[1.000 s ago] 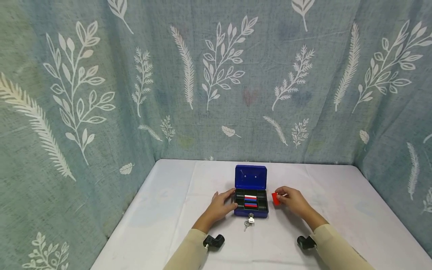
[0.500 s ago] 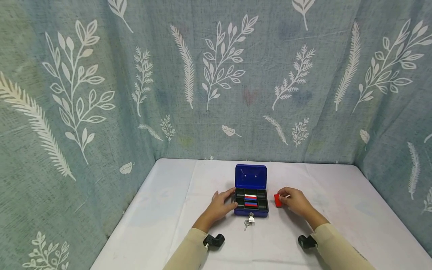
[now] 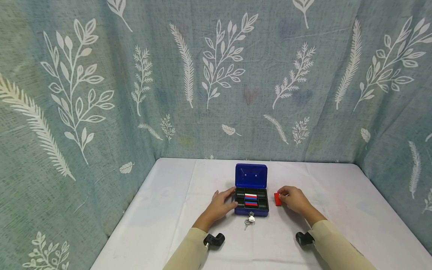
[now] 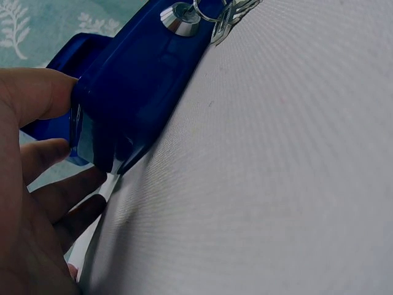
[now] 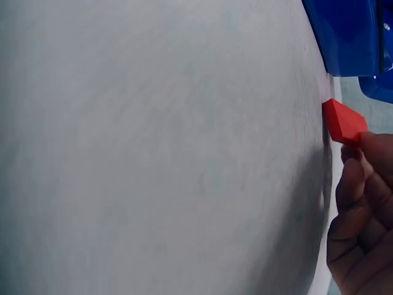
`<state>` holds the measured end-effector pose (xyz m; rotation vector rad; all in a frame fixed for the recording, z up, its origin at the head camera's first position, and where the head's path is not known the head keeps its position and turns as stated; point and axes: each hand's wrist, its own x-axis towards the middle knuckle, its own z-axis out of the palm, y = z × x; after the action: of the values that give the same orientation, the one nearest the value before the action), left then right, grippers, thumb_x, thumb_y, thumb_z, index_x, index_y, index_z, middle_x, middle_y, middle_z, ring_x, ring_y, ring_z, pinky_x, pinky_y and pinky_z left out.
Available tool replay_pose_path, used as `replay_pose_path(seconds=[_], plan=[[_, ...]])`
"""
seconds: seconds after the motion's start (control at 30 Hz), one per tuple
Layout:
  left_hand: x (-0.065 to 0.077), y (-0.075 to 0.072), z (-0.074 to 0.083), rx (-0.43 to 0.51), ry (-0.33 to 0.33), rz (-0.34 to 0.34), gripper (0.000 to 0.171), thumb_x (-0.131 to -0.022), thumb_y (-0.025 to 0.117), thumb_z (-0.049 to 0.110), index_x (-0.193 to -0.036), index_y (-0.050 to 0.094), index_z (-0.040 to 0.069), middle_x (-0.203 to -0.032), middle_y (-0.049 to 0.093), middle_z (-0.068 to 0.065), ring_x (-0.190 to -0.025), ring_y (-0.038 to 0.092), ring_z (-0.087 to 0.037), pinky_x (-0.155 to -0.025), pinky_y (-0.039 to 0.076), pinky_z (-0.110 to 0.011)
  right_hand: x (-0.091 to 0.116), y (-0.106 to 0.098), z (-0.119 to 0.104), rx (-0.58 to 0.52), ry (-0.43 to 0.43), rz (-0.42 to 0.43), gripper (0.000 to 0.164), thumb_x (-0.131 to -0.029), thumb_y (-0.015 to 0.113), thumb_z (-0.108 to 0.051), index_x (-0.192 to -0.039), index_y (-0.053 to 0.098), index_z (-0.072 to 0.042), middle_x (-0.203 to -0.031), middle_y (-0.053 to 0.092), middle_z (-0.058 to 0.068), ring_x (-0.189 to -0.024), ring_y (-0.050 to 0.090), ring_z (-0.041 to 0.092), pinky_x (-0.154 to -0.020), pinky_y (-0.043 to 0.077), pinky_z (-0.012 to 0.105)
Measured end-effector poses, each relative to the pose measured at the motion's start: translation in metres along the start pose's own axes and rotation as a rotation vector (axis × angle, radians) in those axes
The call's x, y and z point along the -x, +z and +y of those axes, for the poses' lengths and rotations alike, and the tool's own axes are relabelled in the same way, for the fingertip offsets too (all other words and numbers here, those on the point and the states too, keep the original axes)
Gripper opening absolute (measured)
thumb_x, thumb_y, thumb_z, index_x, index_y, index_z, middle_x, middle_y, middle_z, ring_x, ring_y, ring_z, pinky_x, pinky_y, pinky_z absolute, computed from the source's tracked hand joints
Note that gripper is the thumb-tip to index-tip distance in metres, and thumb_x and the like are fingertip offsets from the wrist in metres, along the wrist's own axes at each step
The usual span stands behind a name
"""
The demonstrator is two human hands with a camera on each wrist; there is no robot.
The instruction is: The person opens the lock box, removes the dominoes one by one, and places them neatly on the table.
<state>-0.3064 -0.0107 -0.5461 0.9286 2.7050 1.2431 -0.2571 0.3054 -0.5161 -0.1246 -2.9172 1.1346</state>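
Note:
A blue cash box (image 3: 251, 212) stands on the white table with its lid (image 3: 251, 176) raised. Inside its black tray (image 3: 240, 192) are several white, red and blue pieces. A lock with keys (image 3: 248, 223) hangs at the front. My left hand (image 3: 218, 205) rests on the box's left side, its thumb and index finger touching the edge in the left wrist view; the other fingers are spread loosely. To the right of the box, my right hand (image 3: 294, 198) pinches a small flat red block (image 5: 345, 121) between thumb and fingers, apart from the box and low over the table.
White cloth covers the table (image 3: 168, 195). A grey-green curtain (image 3: 216, 75) with white leaf prints hangs behind it and at both sides. Each wrist carries a black camera mount, such as the left one (image 3: 214, 240).
My right hand has shifted slightly to the right with the red block, widening the gap from the cash box. The left hand stays at the box's side.

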Motion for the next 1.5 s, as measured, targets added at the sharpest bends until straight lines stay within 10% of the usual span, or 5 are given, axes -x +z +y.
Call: replay_pose_path(seconds=[1.5], plan=[[0.000,0.000,0.002,0.000,-0.004,0.001,0.064,-0.088,0.064,0.032,-0.146,0.046,0.012,-0.138,0.056,-0.006,-0.133,0.044,-0.025,-0.115,0.006,-0.055,-0.010,0.002,0.003,0.052,0.048,-0.058,0.028,-0.084,0.075,-0.019,-0.105,0.068,-0.002,-0.085,0.062,0.002,-0.079,0.056,0.019,-0.072,0.050,0.037]])
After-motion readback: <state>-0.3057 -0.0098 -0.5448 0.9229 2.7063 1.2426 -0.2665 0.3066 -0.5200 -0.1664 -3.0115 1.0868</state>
